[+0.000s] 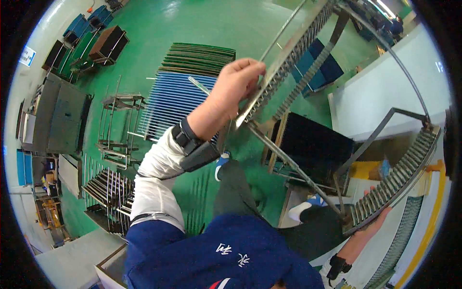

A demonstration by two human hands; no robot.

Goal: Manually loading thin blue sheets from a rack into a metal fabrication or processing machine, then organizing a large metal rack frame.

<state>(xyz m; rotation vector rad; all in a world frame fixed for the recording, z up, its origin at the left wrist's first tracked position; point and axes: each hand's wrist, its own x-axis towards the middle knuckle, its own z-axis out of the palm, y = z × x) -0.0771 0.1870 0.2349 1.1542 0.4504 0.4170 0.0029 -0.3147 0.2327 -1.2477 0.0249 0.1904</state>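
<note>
I hold a large metal rack frame with toothed, comb-like rails, tilted up in front of me. My left hand grips one toothed rail of the frame near its upper middle. My right hand is under the other toothed rail at the lower right, fingers curled around its end and mostly hidden by it. A diagonal bar of the frame runs between the two rails. My legs and blue-and-white shoes show below, on the green floor.
A stack of blue and green slatted panels lies on the floor ahead. Empty metal racks and more slats stand at left. A black panel in a wooden crate sits under the frame. White worktop at right.
</note>
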